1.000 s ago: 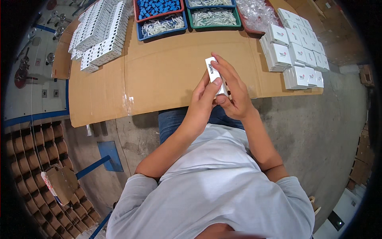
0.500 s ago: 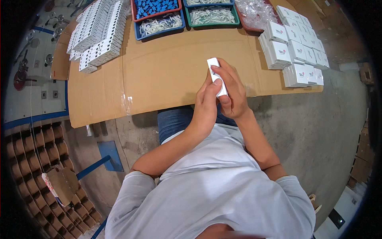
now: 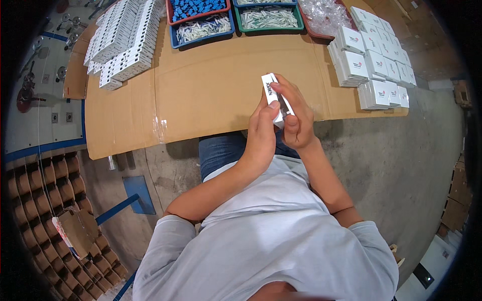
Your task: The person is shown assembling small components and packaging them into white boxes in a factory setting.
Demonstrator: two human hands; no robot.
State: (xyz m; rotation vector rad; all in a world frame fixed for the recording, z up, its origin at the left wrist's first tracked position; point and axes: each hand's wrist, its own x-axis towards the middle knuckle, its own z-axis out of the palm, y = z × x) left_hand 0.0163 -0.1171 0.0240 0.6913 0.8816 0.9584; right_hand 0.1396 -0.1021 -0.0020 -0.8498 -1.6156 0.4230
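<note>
A small, narrow white carton (image 3: pixel 268 83) is held up over the near edge of the cardboard-covered table, slightly right of the middle. My left hand (image 3: pixel 260 128) wraps its left side, with the thumb pressed on the carton's face. From the right, my right hand (image 3: pixel 300 118) holds it as well, fingers over the upper part and thumb bent near the lower end. Dark lettering shows at the top of the carton, and a dark gap or dark face is visible between the fingers lower down. What is inside it cannot be made out.
Stacked white boxes (image 3: pixel 123 42) stand at the far left of the cardboard sheet (image 3: pixel 211 90). Square white boxes (image 3: pixel 354 67) are piled at the right. Along the back sit a red bin (image 3: pixel 170 12) of blue pieces, blue (image 3: pixel 233 27) and green (image 3: pixel 302 22) bins of white pieces, and clear plastic packaging (image 3: pixel 326 17).
The carton has turned slightly in my hands, so its lettering and a dark area now show. My right thumb has bent and shifted toward the carton's lower end.
</note>
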